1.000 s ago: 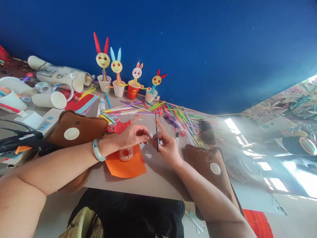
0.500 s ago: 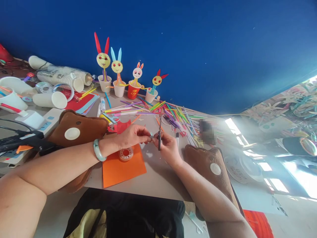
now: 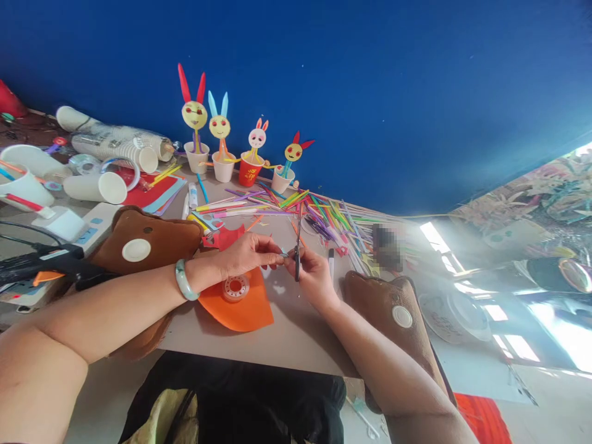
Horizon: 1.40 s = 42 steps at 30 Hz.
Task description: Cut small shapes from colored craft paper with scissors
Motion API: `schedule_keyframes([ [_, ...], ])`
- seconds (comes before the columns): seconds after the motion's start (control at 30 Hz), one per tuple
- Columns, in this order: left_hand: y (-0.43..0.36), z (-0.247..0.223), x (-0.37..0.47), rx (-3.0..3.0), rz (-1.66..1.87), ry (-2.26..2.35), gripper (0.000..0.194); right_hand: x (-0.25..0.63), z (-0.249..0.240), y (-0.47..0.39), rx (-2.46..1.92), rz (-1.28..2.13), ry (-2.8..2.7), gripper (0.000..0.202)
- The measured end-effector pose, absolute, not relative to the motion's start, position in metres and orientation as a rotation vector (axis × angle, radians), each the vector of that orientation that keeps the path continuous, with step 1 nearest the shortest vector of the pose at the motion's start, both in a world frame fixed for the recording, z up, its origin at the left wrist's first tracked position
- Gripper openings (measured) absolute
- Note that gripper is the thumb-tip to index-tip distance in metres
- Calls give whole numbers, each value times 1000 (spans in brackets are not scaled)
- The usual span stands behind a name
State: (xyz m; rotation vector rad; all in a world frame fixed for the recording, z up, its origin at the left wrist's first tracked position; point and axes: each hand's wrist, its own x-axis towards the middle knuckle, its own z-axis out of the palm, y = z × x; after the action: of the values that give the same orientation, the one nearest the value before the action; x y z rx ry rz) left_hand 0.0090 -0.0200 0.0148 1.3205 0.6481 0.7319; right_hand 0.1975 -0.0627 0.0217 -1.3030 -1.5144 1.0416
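Observation:
Over the table, my left hand [image 3: 252,254], with a pale bangle on its wrist, pinches a tiny pale-blue piece [image 3: 283,254] between thumb and fingers. What the piece is made of cannot be made out. Dark-handled scissors [image 3: 297,262] stay in my right hand [image 3: 317,280], blades pointing up and away from me. My right fingertips meet the left ones at the small piece. Below my left wrist lies an orange sheet of paper [image 3: 250,316], its near left side curled up, with a roll of clear tape [image 3: 235,287] on it.
Several rabbit-faced figures in paper cups [image 3: 222,168] stand along the blue wall. Colourful sticks [image 3: 319,216] spread across the back. Brown cushions [image 3: 152,237] flank my arms. At far left are a glue gun [image 3: 46,262], a power strip [image 3: 99,222] and paper cups [image 3: 99,187].
The orange sheet's near left corner has lifted and curled under my left forearm. Both hands stay almost in place, still together at the small piece.

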Motion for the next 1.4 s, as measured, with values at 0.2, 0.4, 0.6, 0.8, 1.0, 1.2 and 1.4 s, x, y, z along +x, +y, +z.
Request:
schedule_keyframes([
  [0.2,-19,26,6,1294,879,732,20,207,37,-59,-1393,1035,-1718,41],
  [0.4,-15,30,2,1309,969,751,19,217,50,-55,-1436,1258,-1963,46],
  [0.6,-14,29,2,1310,1012,717,14,217,46,-57,-1367,1402,-2013,49],
  [0.8,-13,29,1,1321,1018,742,15,218,49,-57,-1336,1449,-1997,51],
  [1.0,-13,28,0,1351,1035,757,13,217,52,-57,-1351,1497,-1981,51],
  [1.2,-14,29,-1,1352,1034,735,13,216,54,-57,-1365,1493,-1993,50],
  [1.4,-14,29,-1,1338,1027,735,11,216,53,-58,-1364,1502,-1987,51],
])
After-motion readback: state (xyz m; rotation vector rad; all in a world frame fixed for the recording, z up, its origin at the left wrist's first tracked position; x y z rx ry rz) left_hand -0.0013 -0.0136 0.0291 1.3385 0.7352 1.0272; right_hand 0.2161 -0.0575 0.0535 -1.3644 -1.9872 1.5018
